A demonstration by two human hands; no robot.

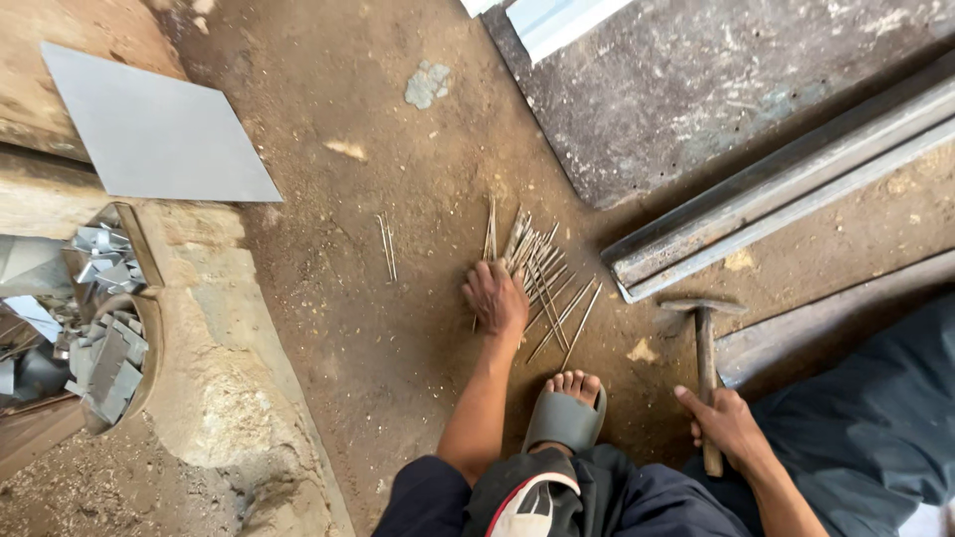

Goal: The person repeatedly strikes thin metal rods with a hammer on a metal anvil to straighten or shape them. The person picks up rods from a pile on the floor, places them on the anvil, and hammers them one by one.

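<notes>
The left hand [494, 298] rests palm down on the brown dirt floor [398, 328], its fingers loosely curled over the near end of a loose pile of thin grey metal rods [537, 268] that fans out toward the middle of the floor. A few stray rods [387, 247] lie apart, to the left of the pile. The right hand [728, 423] is wrapped tight around the brown wooden handle of a hammer [704, 343], whose dark metal head rests on the floor near the end of a long grey steel angle bar [786, 204] (the bar runs up toward the right edge). Between the two hands a bare foot in a grey rubber sandal [565, 418] is planted on the floor. At the far left corner lies a flat grey metal sheet [149, 124], and below it a heap of cut silver metal scraps [104, 328] sits in a hollow of a worn wooden block [214, 398].
</notes>
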